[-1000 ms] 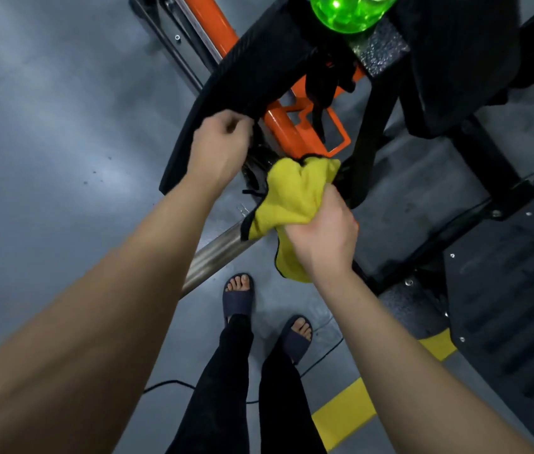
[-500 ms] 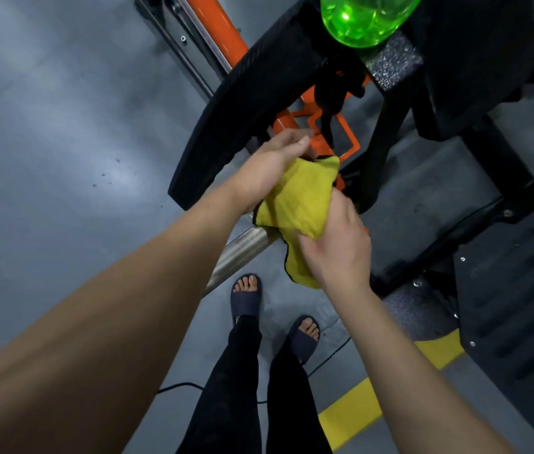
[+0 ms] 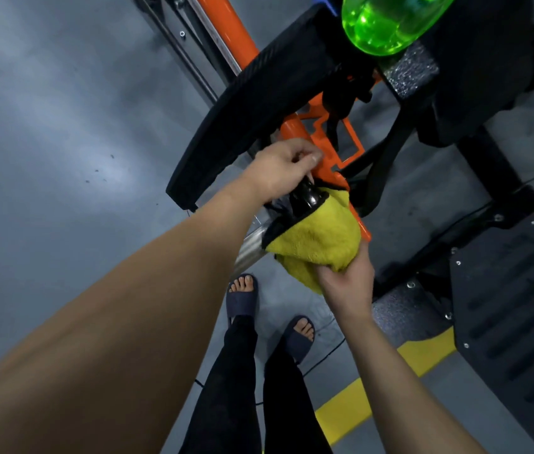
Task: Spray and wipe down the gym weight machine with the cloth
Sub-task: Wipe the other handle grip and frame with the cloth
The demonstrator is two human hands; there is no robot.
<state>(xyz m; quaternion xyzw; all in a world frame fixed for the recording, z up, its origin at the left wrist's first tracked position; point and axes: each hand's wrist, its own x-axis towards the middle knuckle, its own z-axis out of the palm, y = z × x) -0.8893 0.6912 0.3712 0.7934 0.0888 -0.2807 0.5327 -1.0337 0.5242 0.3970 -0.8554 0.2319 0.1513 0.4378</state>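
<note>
The right hand [image 3: 345,280] grips the bunched yellow cloth [image 3: 321,237] against the orange bar [image 3: 293,132]; the left hand [image 3: 285,168] curls (hold unclear) above a black knob [image 3: 308,199].

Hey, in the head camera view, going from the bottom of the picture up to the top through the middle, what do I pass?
In order: yellow floor stripe → right hand → yellow cloth → left hand → green spray bottle.
</note>
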